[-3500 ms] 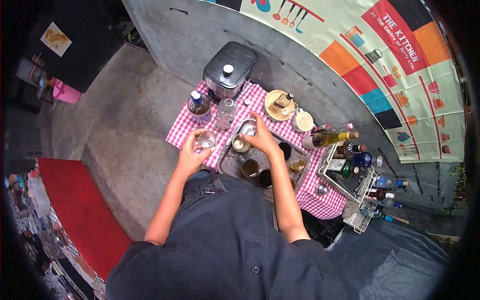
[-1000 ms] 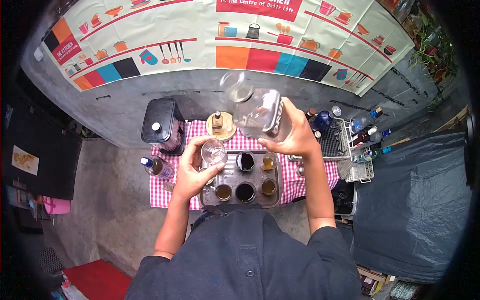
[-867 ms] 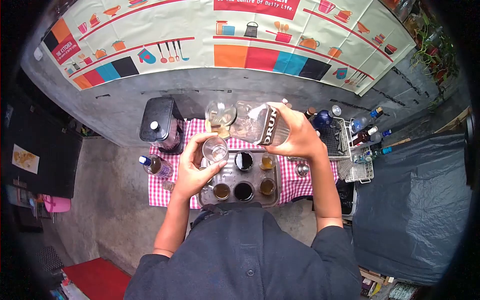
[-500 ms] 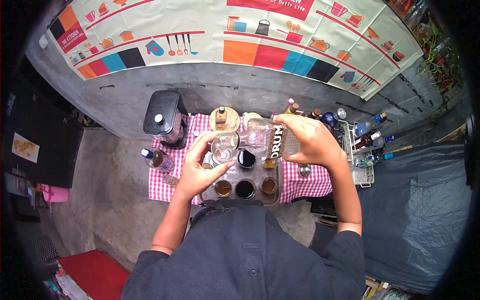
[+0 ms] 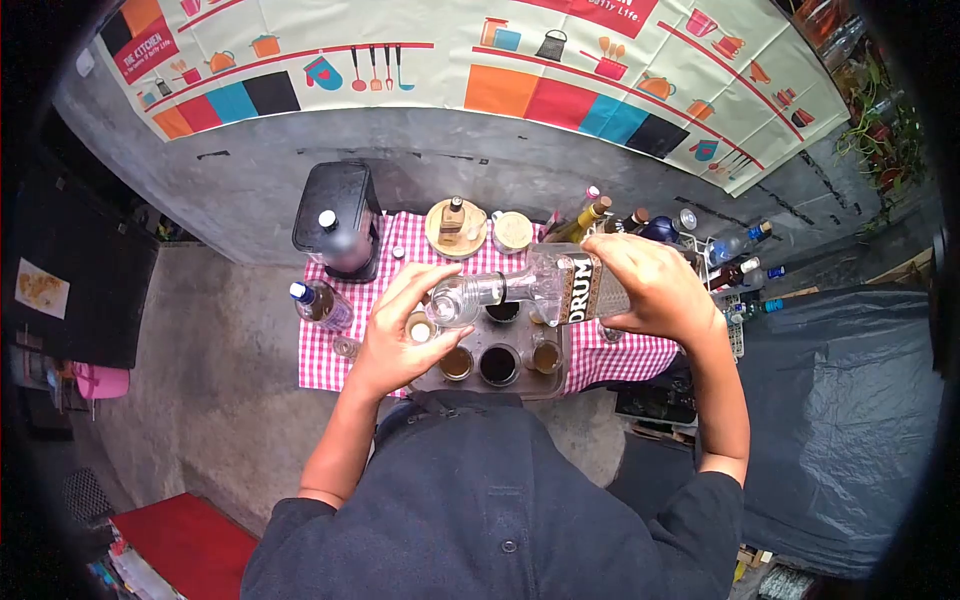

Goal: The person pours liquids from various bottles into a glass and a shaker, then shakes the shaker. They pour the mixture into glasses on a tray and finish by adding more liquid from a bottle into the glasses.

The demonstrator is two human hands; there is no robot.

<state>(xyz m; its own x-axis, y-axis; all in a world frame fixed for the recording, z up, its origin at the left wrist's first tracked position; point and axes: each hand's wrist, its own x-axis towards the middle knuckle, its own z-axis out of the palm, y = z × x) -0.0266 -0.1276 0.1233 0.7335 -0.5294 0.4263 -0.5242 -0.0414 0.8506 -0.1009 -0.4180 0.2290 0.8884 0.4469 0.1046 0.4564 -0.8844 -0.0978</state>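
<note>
My left hand (image 5: 405,335) is wrapped round a small clear glass (image 5: 455,302), held above a tray (image 5: 430,381). My right hand (image 5: 655,290) grips a large clear bottle (image 5: 545,287) labelled "DRUM". The bottle lies nearly level, its neck pointing left with the mouth at the glass. Whether liquid is flowing cannot be made out. Below, the tray holds several glasses, among them a dark drink (image 5: 499,365), a brown one (image 5: 456,362) and an amber one (image 5: 545,356). The hands and the bottle hide part of the tray.
A black dispenser (image 5: 334,215) stands at the back left of the checkered cloth (image 5: 375,300). Near it is a blue-capped bottle (image 5: 322,305). A small bottle sits on a round wooden board (image 5: 474,232). Several bottles stand at the right, some by a wire rack.
The bottle and my right hand have shifted right in the view. The bottle's neck and the glass now show more clearly. The camera view has shifted slightly.
</note>
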